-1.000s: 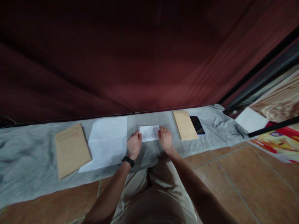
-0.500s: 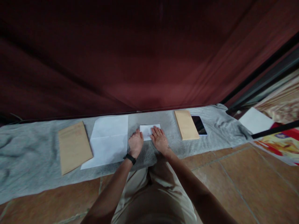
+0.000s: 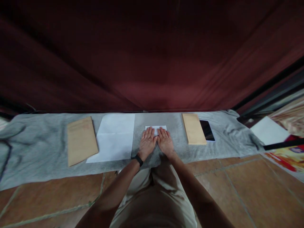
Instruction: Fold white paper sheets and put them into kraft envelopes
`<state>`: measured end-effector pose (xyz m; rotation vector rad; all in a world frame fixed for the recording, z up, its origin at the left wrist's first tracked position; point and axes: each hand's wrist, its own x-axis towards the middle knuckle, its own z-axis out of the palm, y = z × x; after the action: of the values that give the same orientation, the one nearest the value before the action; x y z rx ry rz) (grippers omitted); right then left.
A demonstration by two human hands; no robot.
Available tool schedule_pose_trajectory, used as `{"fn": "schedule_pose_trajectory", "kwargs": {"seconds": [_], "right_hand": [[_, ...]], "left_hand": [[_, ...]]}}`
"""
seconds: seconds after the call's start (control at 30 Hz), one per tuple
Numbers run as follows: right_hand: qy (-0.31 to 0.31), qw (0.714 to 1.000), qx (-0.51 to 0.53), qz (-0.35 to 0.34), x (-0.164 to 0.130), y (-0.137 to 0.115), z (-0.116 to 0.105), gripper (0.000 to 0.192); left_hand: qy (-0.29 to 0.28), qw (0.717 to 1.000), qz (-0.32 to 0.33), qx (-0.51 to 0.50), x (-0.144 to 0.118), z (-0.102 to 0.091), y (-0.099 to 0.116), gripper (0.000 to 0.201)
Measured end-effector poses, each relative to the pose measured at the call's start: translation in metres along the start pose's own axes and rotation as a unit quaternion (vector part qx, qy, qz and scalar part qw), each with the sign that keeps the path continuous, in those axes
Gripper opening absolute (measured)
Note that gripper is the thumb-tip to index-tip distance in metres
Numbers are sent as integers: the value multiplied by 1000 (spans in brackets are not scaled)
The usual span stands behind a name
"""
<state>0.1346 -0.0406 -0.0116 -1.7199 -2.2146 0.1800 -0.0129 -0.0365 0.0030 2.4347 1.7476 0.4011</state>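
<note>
A small folded white paper (image 3: 155, 128) lies on a grey cloth (image 3: 35, 148) spread over the floor. My left hand (image 3: 147, 143) and my right hand (image 3: 164, 142) lie flat side by side on the paper, fingers stretched out, covering most of it. Only its far edge shows above my fingertips. A black band is on my left wrist. Neither hand grips anything.
Left of my hands lie a large white sheet (image 3: 114, 137) and a brown envelope (image 3: 81, 140). To the right are a second brown envelope (image 3: 193, 129) and a dark phone (image 3: 207, 130). A dark red curtain hangs behind. Tiled floor lies in front; more paper (image 3: 268, 129) sits far right.
Both hands slid inward from the paper's sides onto its top and now press it flat side by side. The view shifted slightly to the left.
</note>
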Motion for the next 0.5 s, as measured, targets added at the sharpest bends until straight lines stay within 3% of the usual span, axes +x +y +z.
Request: {"fn": "schedule_pose_trajectory", "kwargs": {"seconds": [0.23,0.5], "right_hand": [[2,999,24,21,14,-4,-8,51],[-23,997,56,-52,28,-22,5,54]], "left_hand": [[-3,1000,-17,6,1,6,-4,60],[-29,1000,0,8,0,0,0,65]]}}
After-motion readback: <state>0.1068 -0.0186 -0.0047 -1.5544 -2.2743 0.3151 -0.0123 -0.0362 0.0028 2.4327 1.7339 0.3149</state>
